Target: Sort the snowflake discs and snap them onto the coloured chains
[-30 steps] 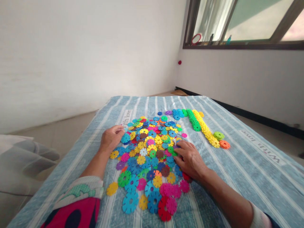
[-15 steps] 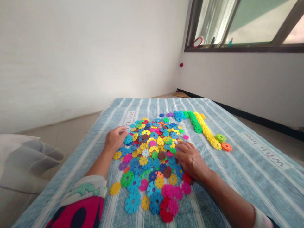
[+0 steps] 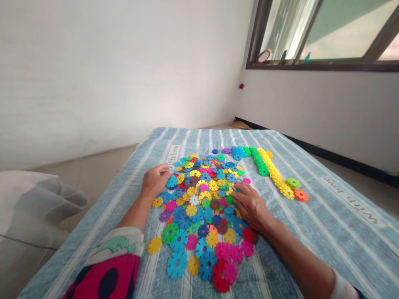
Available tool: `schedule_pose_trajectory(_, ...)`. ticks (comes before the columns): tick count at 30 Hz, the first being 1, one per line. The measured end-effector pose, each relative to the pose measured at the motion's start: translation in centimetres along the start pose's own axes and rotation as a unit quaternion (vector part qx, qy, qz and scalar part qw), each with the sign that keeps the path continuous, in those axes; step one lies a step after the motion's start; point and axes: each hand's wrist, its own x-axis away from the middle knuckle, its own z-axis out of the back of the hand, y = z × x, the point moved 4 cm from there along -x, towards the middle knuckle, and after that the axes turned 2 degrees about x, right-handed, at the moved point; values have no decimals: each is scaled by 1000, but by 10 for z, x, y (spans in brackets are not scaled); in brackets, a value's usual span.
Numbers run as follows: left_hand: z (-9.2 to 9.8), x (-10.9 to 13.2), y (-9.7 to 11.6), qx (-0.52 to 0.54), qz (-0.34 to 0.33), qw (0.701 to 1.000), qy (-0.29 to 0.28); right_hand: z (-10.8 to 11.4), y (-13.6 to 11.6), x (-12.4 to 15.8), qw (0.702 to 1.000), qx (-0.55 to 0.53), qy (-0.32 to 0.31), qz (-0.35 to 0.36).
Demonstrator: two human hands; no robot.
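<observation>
A wide pile of notched plastic discs in many colours lies on a striped blue cloth. At the pile's upper left edge is my left hand, fingers bent together beside a blue disc; what they hold, if anything, is hidden. My right hand rests at the right edge of the pile, its fingers slightly apart over the discs, next to a green disc. Nothing shows between those fingers.
Beyond the pile, to the right, lie a green row of discs and a longer yellow row, with blue discs at their far end. An orange disc lies at the near end. Sheer white fabric hangs at left.
The whole view has shifted slightly, so things appear a little further right. The fingers of my right hand have spread slightly; my left hand keeps nearly the same place beside the pile.
</observation>
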Motion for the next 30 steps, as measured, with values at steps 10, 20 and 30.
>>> schedule_pose_trajectory(10,1,1,0,1,-8,1000,2,-5,-3,1,997,53,-52,-5)
schedule_pose_trajectory(20,0,-1,-3,7,-16,1000,5,-6,-5,-1,998,3,-60,4)
schedule_pose_trajectory(30,1,0,0,9,-4,1000,-2,1,-1,-3,992,-122,-12,-35)
